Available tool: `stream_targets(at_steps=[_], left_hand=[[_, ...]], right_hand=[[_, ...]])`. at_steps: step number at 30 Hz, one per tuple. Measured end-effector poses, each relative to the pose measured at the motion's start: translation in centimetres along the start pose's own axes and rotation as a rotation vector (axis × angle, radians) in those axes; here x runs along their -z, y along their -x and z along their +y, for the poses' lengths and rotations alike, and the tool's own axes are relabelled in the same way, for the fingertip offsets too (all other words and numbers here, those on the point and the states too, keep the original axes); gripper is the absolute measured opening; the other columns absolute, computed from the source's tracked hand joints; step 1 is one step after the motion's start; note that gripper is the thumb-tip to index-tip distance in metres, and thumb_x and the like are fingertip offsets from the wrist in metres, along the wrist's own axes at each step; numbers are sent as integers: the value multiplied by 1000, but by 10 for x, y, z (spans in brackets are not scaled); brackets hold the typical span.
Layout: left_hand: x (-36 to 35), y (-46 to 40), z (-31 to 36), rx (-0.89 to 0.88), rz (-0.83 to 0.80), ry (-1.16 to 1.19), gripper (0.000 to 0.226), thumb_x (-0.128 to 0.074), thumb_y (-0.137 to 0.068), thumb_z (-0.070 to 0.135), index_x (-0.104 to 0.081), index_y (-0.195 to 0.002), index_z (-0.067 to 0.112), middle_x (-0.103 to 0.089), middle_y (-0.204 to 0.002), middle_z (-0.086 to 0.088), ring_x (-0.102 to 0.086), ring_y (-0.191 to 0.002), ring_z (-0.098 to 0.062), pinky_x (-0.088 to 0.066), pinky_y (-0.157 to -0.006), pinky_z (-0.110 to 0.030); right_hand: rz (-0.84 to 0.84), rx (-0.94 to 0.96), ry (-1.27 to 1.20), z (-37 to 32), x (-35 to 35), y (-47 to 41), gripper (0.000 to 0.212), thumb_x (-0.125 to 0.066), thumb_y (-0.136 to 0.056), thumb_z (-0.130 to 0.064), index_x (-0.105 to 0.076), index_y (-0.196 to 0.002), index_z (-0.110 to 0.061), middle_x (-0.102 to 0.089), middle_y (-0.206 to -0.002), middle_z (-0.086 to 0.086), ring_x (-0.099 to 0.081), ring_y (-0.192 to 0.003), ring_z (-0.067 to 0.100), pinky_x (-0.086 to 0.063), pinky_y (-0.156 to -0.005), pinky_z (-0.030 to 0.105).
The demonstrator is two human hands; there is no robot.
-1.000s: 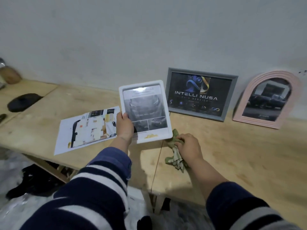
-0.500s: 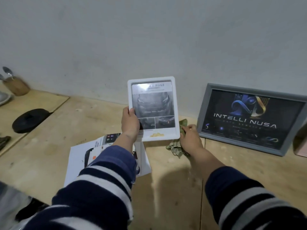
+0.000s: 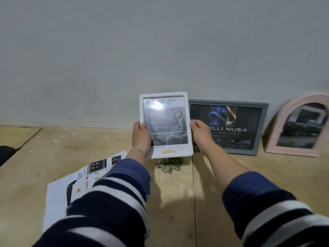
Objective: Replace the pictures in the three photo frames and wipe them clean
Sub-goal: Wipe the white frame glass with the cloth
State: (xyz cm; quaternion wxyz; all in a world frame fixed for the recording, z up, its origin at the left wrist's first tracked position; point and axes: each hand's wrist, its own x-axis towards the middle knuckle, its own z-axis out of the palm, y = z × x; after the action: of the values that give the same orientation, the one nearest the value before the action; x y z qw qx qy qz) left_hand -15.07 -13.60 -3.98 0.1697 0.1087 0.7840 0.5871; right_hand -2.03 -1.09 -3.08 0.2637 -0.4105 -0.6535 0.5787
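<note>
Hands, the left hand (image 3: 141, 137) and right hand (image 3: 199, 133), grip the white plastic photo frame (image 3: 166, 124) mid-picture by its sides; a loose grip could drop it onto the wooden tabletop (image 3: 178, 202).

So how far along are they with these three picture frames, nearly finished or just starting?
Probably near the end. The grey frame and the pink arched frame lean against the wall with pictures in them. Both the left hand and right hand hold the white frame upright, a picture inside. The cloth lies on the table under it. Whether each was wiped, I cannot tell. Standing this frame looks left.
</note>
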Motion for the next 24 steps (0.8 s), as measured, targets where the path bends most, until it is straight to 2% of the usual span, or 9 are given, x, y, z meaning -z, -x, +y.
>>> stream_targets(at_steps=[2, 4, 6, 11, 15, 19, 21, 24], left_hand=[[-22, 17, 8, -7, -56, 7, 34, -24, -104, 27, -45, -127, 13, -54, -114, -10, -52, -101, -27, -44, -92, -40], [-46, 31, 14, -22, -105, -3, 31, -24, -103, 27, -45, -121, 14, -55, -113, -10, -52, -99, -27, -44, -94, -41], [-73, 47, 22, -33, -172, -9, 30, -23, -102, 29, -46, -118, 16, -56, -112, -10, -53, -100, -29, -44, -96, -44], [-156, 100, 43, -124, -362, -30, 32, -25, -104, 25, -46, -125, 12, -54, -113, -8, -48, -97, -25, -37, -85, -32], [-223, 141, 47, -150, -511, -42, 35, -27, -104, 25, -48, -129, 12, -56, -120, -12, -49, -98, -24, -37, -86, -31], [-289, 182, 48, -138, -640, -77, 36, -28, -105, 26, -47, -130, 10, -56, -123, -14, -53, -106, -29, -41, -90, -34], [-324, 205, 51, -117, -708, -70, 34, -27, -105, 27, -47, -129, 12, -57, -121, -12, -55, -107, -29, -44, -96, -39], [-374, 232, 58, -112, -782, -90, 30, -27, -104, 29, -47, -124, 18, -58, -118, -8, -56, -104, -27, -45, -94, -40]], right_hand=[[67, 3, -12, 0, 27, 6, 27, -41, -99, -18, -63, -113, -12, -64, -104, 4, -60, -85, 17, -49, -66, 26], [125, -16, -12, 2, 56, 13, 30, -42, -98, -20, -63, -118, -13, -64, -113, 5, -61, -98, 23, -52, -83, 35], [193, -30, -5, 6, 87, 19, 31, -44, -98, -23, -60, -123, -14, -61, -118, 4, -58, -106, 23, -48, -95, 39], [413, -70, -54, 27, 181, 38, 33, -45, -99, -25, -54, -127, -11, -57, -120, 5, -53, -103, 21, -40, -84, 29], [533, -110, -89, 49, 251, 50, 30, -47, -98, -28, -51, -123, -11, -59, -120, 8, -58, -104, 26, -47, -89, 37], [619, -138, -119, 71, 322, 62, 28, -45, -99, -26, -45, -124, -14, -59, -114, 8, -60, -95, 26, -51, -77, 34], [659, -159, -119, 82, 360, 65, 27, -45, -98, -27, -45, -123, -16, -60, -115, 8, -62, -97, 27, -53, -83, 39], [699, -197, -109, 96, 415, 63, 28, -44, -97, -30, -44, -123, -19, -59, -120, 9, -61, -102, 30, -50, -92, 48]])
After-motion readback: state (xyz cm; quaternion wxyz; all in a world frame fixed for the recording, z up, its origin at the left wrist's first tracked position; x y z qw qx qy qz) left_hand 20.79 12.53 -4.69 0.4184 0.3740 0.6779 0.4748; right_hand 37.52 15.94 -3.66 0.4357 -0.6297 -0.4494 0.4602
